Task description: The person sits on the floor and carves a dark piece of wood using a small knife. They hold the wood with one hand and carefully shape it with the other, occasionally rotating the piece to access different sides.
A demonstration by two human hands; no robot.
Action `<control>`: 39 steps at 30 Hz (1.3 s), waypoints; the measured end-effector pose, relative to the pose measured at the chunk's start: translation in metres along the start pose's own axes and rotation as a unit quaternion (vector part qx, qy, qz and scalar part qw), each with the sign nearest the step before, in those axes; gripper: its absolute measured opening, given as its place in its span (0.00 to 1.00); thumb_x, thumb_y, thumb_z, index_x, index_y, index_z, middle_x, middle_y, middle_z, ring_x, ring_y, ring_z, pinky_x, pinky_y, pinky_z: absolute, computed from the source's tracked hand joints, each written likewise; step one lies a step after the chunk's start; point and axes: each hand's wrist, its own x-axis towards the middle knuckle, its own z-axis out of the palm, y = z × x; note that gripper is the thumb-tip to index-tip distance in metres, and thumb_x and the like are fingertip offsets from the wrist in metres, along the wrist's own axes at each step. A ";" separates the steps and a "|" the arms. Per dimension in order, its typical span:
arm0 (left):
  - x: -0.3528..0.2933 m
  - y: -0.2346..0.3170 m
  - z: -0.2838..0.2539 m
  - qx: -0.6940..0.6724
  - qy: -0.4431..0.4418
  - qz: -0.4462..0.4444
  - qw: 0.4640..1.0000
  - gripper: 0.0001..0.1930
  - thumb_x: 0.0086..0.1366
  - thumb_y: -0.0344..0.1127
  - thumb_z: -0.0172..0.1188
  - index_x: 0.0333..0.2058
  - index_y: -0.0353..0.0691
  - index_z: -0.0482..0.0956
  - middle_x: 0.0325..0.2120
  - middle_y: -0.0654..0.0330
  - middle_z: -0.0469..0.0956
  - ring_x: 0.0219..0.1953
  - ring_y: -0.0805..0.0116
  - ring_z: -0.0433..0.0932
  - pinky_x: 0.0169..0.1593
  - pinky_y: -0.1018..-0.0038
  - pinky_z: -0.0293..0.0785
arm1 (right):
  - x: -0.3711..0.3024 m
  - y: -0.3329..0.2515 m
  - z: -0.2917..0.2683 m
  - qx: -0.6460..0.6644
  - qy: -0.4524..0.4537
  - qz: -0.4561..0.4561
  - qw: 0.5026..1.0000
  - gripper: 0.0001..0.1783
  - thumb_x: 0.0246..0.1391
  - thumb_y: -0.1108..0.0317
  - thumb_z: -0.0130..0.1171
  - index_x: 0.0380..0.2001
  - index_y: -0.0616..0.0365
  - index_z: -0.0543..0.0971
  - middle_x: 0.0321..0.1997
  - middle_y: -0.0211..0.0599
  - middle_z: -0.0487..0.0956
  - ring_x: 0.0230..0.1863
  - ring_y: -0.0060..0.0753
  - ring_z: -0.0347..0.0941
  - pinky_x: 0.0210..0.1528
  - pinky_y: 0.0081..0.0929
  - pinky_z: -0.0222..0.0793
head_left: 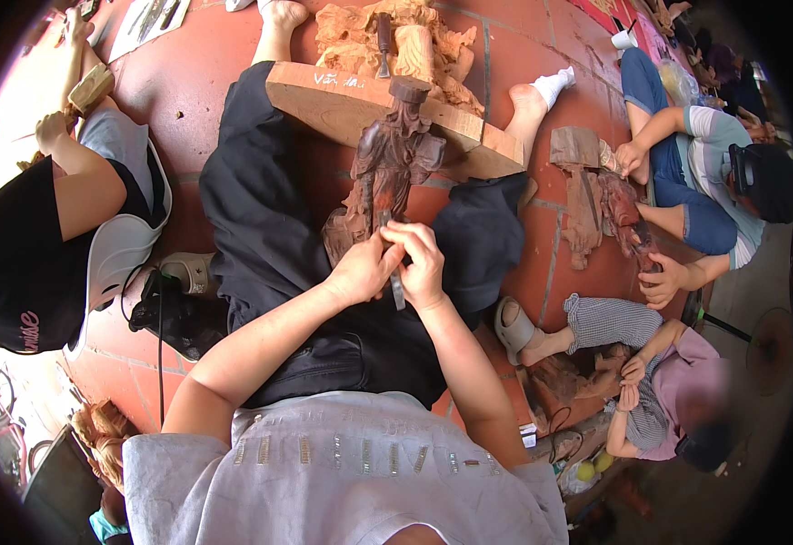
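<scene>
Largest first: pale wooden board (324,103), thick-edged, lying between the person's feet. Dark carved figure (394,163) next, between the person's legs, its upper part overlapping the board in view; contact there cannot be told. Looks: deep brown wood, draped folds, a flat round block at the top, rough broad base, one redder patch near the tool tip. Handling (judged): dense, fairly heavy, stiff throughout; smooth faces may slip a little, thin projecting edges likely chip first. Best hold: the thick base or the solid middle, not the projections. Narrow flat metal tool (398,292): grey, straight, stiff, probably light; hold along the shaft, clear of the working end. Left hand (360,271): fingers closed in on the tool, low on the figure. Right hand (422,265): fingers curled about the same tool, beside the left
</scene>
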 end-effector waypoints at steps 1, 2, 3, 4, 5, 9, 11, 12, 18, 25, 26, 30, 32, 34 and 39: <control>-0.005 0.001 -0.001 -0.001 -0.038 -0.031 0.999 0.21 0.71 0.48 0.44 0.42 0.30 0.68 0.18 0.57 0.77 0.14 0.68 0.76 0.16 0.74 0.72 | -0.005 -0.003 -0.002 -0.008 -0.027 0.009 1.000 0.17 0.39 0.81 0.62 0.36 0.57 0.81 0.41 0.37 0.81 0.45 0.41 0.76 0.48 0.33 0.72; -0.006 0.006 -0.003 -0.002 -0.032 -0.030 0.999 0.22 0.72 0.49 0.44 0.42 0.30 0.68 0.18 0.56 0.76 0.13 0.70 0.76 0.15 0.75 0.72 | -0.001 0.001 -0.007 -0.014 -0.040 -0.005 0.999 0.18 0.37 0.82 0.63 0.36 0.56 0.81 0.40 0.36 0.81 0.44 0.42 0.75 0.48 0.33 0.72; -0.005 0.012 -0.006 -0.029 -0.037 -0.016 0.999 0.22 0.72 0.49 0.44 0.43 0.30 0.67 0.18 0.57 0.76 0.13 0.71 0.76 0.15 0.76 0.71 | 0.008 -0.001 -0.013 -0.023 -0.040 -0.027 0.999 0.18 0.37 0.82 0.63 0.36 0.56 0.81 0.40 0.36 0.81 0.43 0.42 0.75 0.47 0.34 0.71; -0.004 0.020 -0.009 -0.038 -0.015 0.016 0.999 0.23 0.72 0.49 0.44 0.44 0.28 0.67 0.19 0.55 0.77 0.14 0.69 0.76 0.16 0.74 0.72 | 0.019 -0.004 -0.015 -0.024 -0.014 -0.035 0.999 0.18 0.37 0.82 0.62 0.37 0.56 0.81 0.40 0.37 0.81 0.43 0.42 0.75 0.46 0.33 0.71; 0.001 0.024 -0.012 -0.048 0.009 0.048 0.998 0.24 0.71 0.48 0.44 0.45 0.26 0.66 0.20 0.53 0.78 0.14 0.67 0.77 0.17 0.73 0.73 | 0.030 -0.004 -0.014 -0.024 0.011 -0.045 0.999 0.19 0.36 0.82 0.62 0.37 0.56 0.81 0.41 0.37 0.81 0.43 0.43 0.75 0.46 0.33 0.71; 0.012 0.003 -0.014 -0.107 -0.029 0.014 0.994 0.20 0.73 0.47 0.42 0.44 0.32 0.66 0.20 0.59 0.74 0.12 0.74 0.73 0.14 0.79 0.68 | 0.020 -0.005 0.004 -0.050 0.029 -0.011 0.998 0.19 0.36 0.84 0.60 0.36 0.56 0.80 0.41 0.37 0.79 0.45 0.44 0.74 0.47 0.35 0.70; -0.003 -0.009 -0.012 -0.135 -0.080 -0.049 0.986 0.19 0.73 0.44 0.42 0.48 0.33 0.67 0.20 0.60 0.74 0.12 0.74 0.72 0.13 0.80 0.68 | -0.006 -0.002 0.010 -0.037 -0.018 -0.019 0.999 0.21 0.34 0.85 0.60 0.36 0.56 0.80 0.40 0.37 0.78 0.44 0.44 0.73 0.50 0.36 0.69; -0.005 -0.009 -0.011 -0.138 -0.079 -0.048 0.986 0.18 0.73 0.44 0.42 0.47 0.33 0.67 0.20 0.60 0.74 0.12 0.74 0.72 0.13 0.80 0.68 | -0.005 -0.005 0.007 -0.041 -0.028 -0.024 0.998 0.20 0.34 0.85 0.60 0.36 0.57 0.80 0.40 0.37 0.78 0.44 0.44 0.73 0.49 0.36 0.69; 0.010 0.019 -0.022 -0.172 -0.014 0.024 0.985 0.17 0.74 0.44 0.40 0.41 0.35 0.67 0.18 0.60 0.73 0.11 0.73 0.72 0.13 0.80 0.67 | 0.045 -0.009 -0.004 -0.071 0.029 -0.065 0.995 0.21 0.34 0.81 0.61 0.37 0.54 0.80 0.40 0.33 0.77 0.42 0.43 0.72 0.48 0.38 0.66; -0.003 -0.003 -0.014 -0.180 -0.064 -0.042 0.981 0.18 0.74 0.45 0.40 0.42 0.33 0.67 0.18 0.60 0.72 0.11 0.73 0.71 0.13 0.80 0.68 | 0.012 -0.010 0.000 -0.036 -0.042 -0.045 0.997 0.18 0.34 0.83 0.60 0.33 0.55 0.79 0.37 0.33 0.78 0.40 0.41 0.73 0.51 0.40 0.65; 0.003 0.001 -0.019 -0.179 -0.067 -0.021 0.981 0.18 0.74 0.45 0.40 0.42 0.33 0.67 0.18 0.60 0.73 0.11 0.73 0.71 0.14 0.80 0.68 | 0.021 -0.011 -0.002 -0.041 -0.023 -0.051 0.998 0.18 0.33 0.83 0.60 0.34 0.55 0.79 0.37 0.33 0.78 0.41 0.42 0.73 0.51 0.39 0.65; 0.009 0.019 -0.029 -0.181 -0.026 0.009 0.983 0.17 0.74 0.45 0.39 0.41 0.35 0.68 0.18 0.59 0.74 0.12 0.72 0.72 0.14 0.79 0.68 | 0.043 -0.012 0.001 -0.073 0.022 -0.056 0.996 0.19 0.34 0.81 0.60 0.35 0.55 0.79 0.38 0.34 0.77 0.42 0.43 0.72 0.49 0.38 0.65; 0.012 -0.009 -0.025 -0.192 -0.064 0.012 0.979 0.16 0.74 0.43 0.39 0.43 0.35 0.67 0.18 0.58 0.74 0.13 0.71 0.73 0.15 0.79 0.69 | 0.031 -0.012 0.009 -0.067 0.025 -0.068 0.995 0.18 0.34 0.81 0.60 0.34 0.56 0.79 0.37 0.34 0.77 0.40 0.42 0.73 0.48 0.39 0.66; -0.002 -0.008 -0.019 -0.216 -0.068 -0.038 0.973 0.17 0.73 0.43 0.40 0.46 0.33 0.67 0.20 0.58 0.73 0.13 0.72 0.73 0.14 0.79 0.69 | 0.013 -0.010 0.010 -0.058 -0.013 -0.058 0.997 0.17 0.33 0.82 0.59 0.33 0.56 0.78 0.35 0.33 0.77 0.39 0.40 0.73 0.49 0.40 0.65; 0.007 0.012 -0.031 -0.232 -0.063 0.001 0.971 0.18 0.73 0.44 0.40 0.44 0.31 0.67 0.22 0.57 0.73 0.12 0.72 0.71 0.13 0.79 0.68 | 0.044 -0.018 -0.002 -0.058 0.016 -0.060 0.996 0.15 0.34 0.81 0.59 0.31 0.56 0.78 0.35 0.34 0.76 0.40 0.42 0.72 0.49 0.39 0.64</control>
